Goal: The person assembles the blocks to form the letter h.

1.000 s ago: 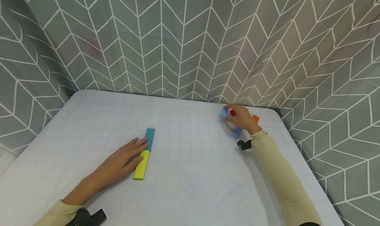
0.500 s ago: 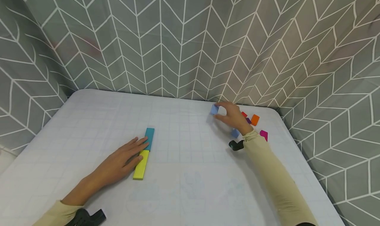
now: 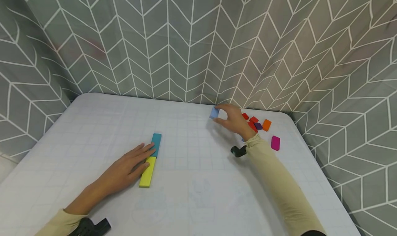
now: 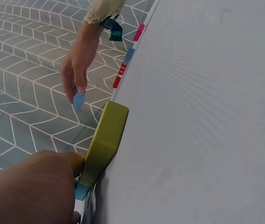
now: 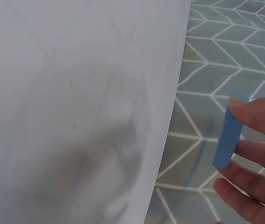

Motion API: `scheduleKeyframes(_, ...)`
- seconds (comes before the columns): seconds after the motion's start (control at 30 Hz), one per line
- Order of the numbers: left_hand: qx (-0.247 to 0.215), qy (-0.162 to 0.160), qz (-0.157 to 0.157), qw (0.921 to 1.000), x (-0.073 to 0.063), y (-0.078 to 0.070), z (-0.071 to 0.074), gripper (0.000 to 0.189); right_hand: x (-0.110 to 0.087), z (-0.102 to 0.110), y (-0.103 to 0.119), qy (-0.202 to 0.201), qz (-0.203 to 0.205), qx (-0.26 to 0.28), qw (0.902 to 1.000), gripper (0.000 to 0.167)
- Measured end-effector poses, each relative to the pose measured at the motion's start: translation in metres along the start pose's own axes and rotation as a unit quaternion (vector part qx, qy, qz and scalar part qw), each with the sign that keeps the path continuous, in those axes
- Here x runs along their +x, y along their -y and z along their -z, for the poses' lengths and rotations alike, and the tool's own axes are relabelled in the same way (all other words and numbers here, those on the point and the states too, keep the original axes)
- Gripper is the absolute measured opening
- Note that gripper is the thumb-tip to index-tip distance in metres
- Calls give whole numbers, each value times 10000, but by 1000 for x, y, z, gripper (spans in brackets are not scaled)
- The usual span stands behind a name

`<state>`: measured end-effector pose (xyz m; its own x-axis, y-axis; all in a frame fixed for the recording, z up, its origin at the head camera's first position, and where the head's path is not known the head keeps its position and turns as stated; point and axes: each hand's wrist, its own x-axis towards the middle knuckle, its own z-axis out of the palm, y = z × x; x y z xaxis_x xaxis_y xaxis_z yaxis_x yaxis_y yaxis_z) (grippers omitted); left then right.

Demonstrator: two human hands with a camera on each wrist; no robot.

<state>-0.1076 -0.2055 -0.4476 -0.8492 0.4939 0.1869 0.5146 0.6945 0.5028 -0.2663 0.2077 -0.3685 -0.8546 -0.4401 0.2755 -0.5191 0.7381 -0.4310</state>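
Observation:
My left hand lies with fairly straight fingers along a teal block and a yellow block, which sit end to end in a line on the table. Its fingertips overlap the teal block, while the thumb touches the yellow one. Over the table's far side, my right hand pinches a light blue block between thumb and fingers. In the right wrist view this light blue block shows as a thin bar, the thumb at its upper end and fingertips on its other side.
Beside the right forearm lie several small blocks: red, purple, orange and magenta. Another blue block is mostly hidden by the right wrist. A grey cloth with white zigzag lines hangs behind the white table.
My right hand has carried the light blue block leftward from the group of blocks, uncovering the red, purple, orange and magenta ones. The left hand and its two blocks have stayed put.

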Motion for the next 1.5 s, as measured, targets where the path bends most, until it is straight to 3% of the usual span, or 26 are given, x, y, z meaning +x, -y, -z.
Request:
scheduleKeyframes(0.23, -44, 9, -10, 10000, 1, 0, 0, 53, 7, -7, 17, 79, -39, -54, 9999, 51)
scheduleKeyframes(0.47, -105, 40, 40, 9999, 0, 2, -1, 53, 13, -14, 33, 95, 178, -125, 9997, 49)
scheduleKeyframes(0.8, -119, -18, -107, 9999, 1, 0, 0, 52, 20, -14, 45, 101, 354, -301, 9989, 50)
scheduleKeyframes(1.03, -120, 12, -10, 9999, 1, 1, 2, 52, 28, -22, 55, 232, 429, -372, 9981, 51)
scheduleKeyframes(1.5, -177, 23, -78, 9998, 1, 2, 2, 51, 47, -39, 83, 220, 881, -528, 9945, 50)
